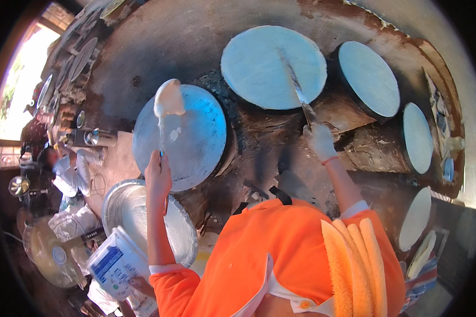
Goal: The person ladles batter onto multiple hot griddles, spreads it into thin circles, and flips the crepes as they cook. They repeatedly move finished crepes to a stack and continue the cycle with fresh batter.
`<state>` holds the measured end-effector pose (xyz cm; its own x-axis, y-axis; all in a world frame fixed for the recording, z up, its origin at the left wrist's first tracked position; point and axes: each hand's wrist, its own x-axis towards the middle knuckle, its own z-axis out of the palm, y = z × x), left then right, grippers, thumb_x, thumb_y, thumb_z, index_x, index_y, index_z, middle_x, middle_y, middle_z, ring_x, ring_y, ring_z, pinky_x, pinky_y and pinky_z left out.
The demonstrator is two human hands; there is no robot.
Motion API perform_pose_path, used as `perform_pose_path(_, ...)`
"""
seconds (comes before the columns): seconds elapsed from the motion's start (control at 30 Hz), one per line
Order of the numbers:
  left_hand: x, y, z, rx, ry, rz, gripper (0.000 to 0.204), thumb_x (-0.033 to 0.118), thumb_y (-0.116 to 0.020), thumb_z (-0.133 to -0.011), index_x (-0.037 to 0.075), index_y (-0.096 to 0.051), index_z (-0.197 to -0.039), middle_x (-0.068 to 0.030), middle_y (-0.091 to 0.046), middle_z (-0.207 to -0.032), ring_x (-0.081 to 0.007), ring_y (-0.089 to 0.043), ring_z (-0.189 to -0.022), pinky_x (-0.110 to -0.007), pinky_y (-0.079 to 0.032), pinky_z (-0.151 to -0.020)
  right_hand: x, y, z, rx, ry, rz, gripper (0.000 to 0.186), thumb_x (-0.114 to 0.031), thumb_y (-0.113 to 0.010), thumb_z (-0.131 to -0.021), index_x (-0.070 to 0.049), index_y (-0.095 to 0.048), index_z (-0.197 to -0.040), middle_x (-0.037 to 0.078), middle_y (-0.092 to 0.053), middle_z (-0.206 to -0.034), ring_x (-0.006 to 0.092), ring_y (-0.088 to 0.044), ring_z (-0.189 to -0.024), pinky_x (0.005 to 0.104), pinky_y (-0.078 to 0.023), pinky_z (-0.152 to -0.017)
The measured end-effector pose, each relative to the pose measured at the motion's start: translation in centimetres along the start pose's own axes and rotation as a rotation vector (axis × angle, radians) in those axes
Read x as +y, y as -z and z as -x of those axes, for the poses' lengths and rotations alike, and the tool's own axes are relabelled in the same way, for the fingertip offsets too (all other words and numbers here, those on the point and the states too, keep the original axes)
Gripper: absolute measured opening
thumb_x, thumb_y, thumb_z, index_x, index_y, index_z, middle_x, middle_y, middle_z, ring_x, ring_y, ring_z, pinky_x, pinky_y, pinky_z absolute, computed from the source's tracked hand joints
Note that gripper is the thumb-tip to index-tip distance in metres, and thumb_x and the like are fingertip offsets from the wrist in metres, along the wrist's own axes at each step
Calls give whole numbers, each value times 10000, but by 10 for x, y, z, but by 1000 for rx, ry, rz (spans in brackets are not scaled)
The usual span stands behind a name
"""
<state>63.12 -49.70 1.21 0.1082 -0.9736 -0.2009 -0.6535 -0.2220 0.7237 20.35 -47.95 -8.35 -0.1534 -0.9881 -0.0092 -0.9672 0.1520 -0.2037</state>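
Observation:
My left hand [157,171] is closed on the handle of a ladle [166,103] loaded with white batter, held over the left round griddle [195,142], whose flat top is mostly bare with small white blots. My right hand [318,141], in a pale glove, grips a long flat metal blade [301,96] that lies over the back middle griddle [254,63], covered by a round white sheet of batter. Below my left forearm sits a wide metal basin [121,206] with white residue inside.
More white-covered griddles stand at the right [370,79], [417,137], with pale rounds lower down [415,219]. Another person [69,174] is at the left near a window. A fan [58,253] and a white plastic tub [116,264], held by someone's hand, are at lower left.

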Motion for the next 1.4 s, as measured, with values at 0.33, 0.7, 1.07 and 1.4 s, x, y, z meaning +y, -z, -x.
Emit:
perform_pose_path(0.33, 40, 7, 19, 326, -137, -728, 134, 133, -504, -832, 65, -467, -942, -178, -578, -787, -387, -587, -675, -473, -454, -572, -56, -57, 1, -395, -39, -1167, 236, -115, -514, -867, 8, -522, -1068, 85, -569, -899, 127, -537, -791, 242, -456, -673)
perform_pose_path(0.7, 5, -48, 1, 329, 38, -873, 151, 100, -512, -819, 91, -460, -960, -127, -540, -812, -334, -600, -694, -435, -466, -566, -101, -105, 28, -457, 66, -1192, 334, -289, -428, -907, -39, -649, -901, 176, -622, -759, 316, -597, -730, 402, -443, -652)
perform_pose_path(1.07, -39, -87, -95, 435, -259, -546, 194, 46, -483, -809, 69, -423, -992, -154, -580, -848, -331, -621, -739, -413, -497, -598, -166, -91, 82, -332, 36, -1403, 397, -175, -401, -920, -68, -380, -1301, 145, -383, -1334, 289, -388, -1206, 332, -356, -960)
perform_pose_path(1.4, -69, 23, -79, 415, 92, -731, 174, 172, -478, -840, 42, -531, -944, -180, -618, -793, -299, -623, -756, -396, -482, -642, -204, -59, 41, -296, 90, -23, 434, -297, -378, -898, -232, -336, -1325, 155, -596, -963, 329, -608, -810, 439, -494, -662)
